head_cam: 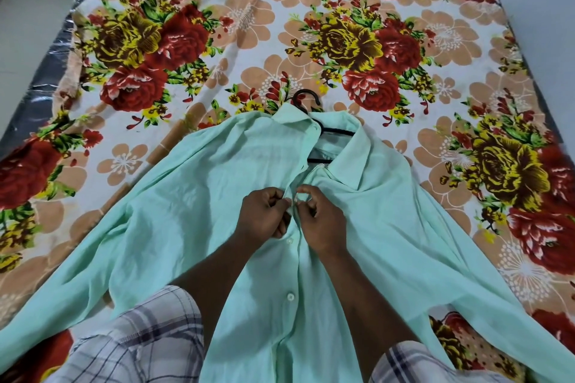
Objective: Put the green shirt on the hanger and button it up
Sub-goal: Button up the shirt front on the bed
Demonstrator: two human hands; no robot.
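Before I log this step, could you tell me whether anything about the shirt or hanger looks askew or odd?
Nothing is damaged. The black hanger sits inside the green shirt, hook poking past the collar, tilted left. The right collar flap lies spread wide, exposing the hanger bar. Both hands pinch the placket.

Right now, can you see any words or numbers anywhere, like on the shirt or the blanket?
No words or numbers can be read.
Green shirt: plain cloth; a small grey patch inside the collar may be a label, too blurred to read.
Hanger: plain black, no writing visible.
Floral sheet: only flowers, no letters.
Left hand and right hand pinch the shirt's front edges.
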